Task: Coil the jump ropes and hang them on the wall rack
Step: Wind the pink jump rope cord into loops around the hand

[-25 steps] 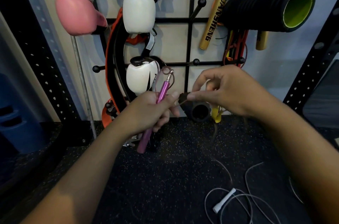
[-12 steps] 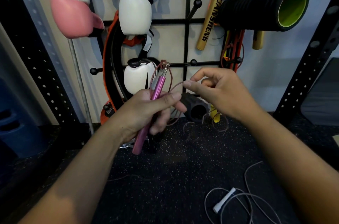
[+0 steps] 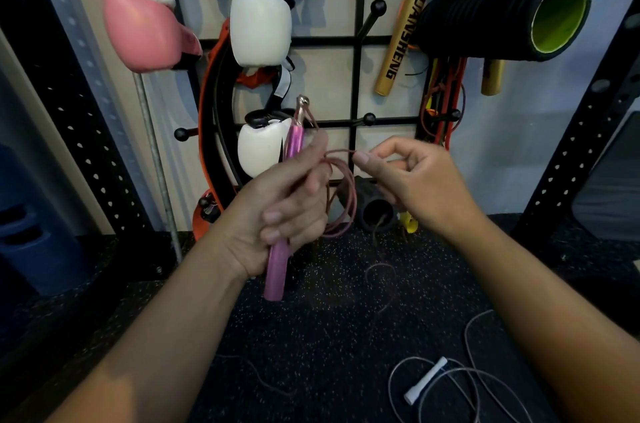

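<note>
My left hand grips the pink jump rope handle upright, its metal tip pointing up in front of the black wall rack. A thin pink-brown cord hangs in loops beside that hand. My right hand pinches the cord's top loop between thumb and forefinger, just right of the left hand. The rest of the cord trails down onto the black floor. A second jump rope with a white handle and a grey cord lies loose on the floor at the lower right.
On the rack hang a pink boxing glove, white gloves, gold bats, a black foam roller and red bands. Bare pegs stick out mid-rack. A small black roller lies at the wall's foot. Black perforated uprights flank both sides.
The right hand has brought another length of cord up toward the left hand, and more loops now hang beside the pink handle. The left hand stays in place.
</note>
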